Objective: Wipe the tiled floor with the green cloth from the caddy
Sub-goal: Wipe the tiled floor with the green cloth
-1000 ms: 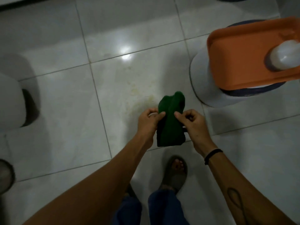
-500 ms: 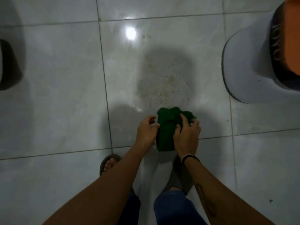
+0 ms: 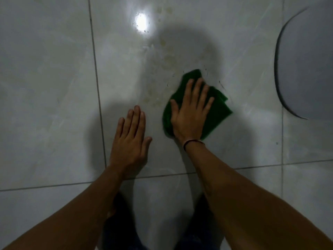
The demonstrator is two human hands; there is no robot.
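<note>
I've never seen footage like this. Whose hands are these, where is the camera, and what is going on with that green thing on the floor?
No machine here: a person wears a camera on the head, looking down at their own arms. The right hand presses a green cloth flat on the tiled floor, beside yellowish stains and small dark specks. The left hand rests open on the tile, holding nothing. The grey curved shape at the right edge is some object I cannot identify.

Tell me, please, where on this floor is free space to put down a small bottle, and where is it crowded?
Free: the tile left of the left hand, beyond the grout line, and the tile between the green cloth and the round grey base. Crowded: around the right hand on the cloth, near the yellowish stains.
</note>
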